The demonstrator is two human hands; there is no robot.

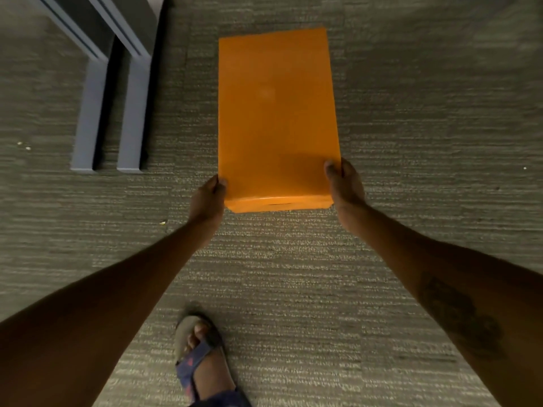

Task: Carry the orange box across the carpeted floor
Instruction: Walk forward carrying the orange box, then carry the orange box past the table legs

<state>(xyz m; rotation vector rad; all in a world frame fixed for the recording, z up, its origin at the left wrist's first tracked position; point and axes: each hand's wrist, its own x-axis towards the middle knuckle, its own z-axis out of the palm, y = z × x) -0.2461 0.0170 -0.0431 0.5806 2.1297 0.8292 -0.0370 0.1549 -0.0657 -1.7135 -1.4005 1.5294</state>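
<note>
Left hand and right hand are clamped on the box's near corners; it's held out over carpet (mid-carry). Level grip needed, legs avoided.

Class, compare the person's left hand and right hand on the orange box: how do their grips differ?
The left hand grips the orange box lower on its side, nearer the near corner; the right hand sits farther up. The right thumb lies clearly on top; the left thumb barely shows. Both clamp opposite long edges near the near end.
</note>
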